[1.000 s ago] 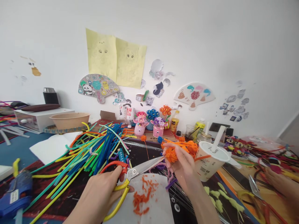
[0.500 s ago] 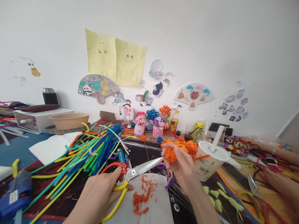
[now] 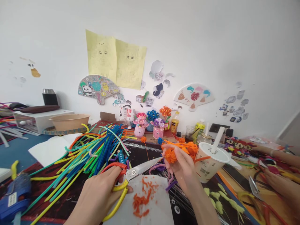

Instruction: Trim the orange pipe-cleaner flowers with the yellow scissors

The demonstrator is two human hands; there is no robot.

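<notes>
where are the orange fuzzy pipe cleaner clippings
In the head view, the orange clippings lie on a white paper sheet at bottom centre, just below the yellow-handled scissors, between the person's right hand and left hand.

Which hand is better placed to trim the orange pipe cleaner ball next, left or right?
Probably the left hand: it grips the scissors, blades pointing at the orange pipe cleaner ball that the right hand holds.

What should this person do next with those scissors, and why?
Probably snip the orange pipe-cleaner bloom once more with the scissors: the left hand holds their tips right beside it, the right hand holds it up, and orange snippings lie on the white paper below.
</notes>
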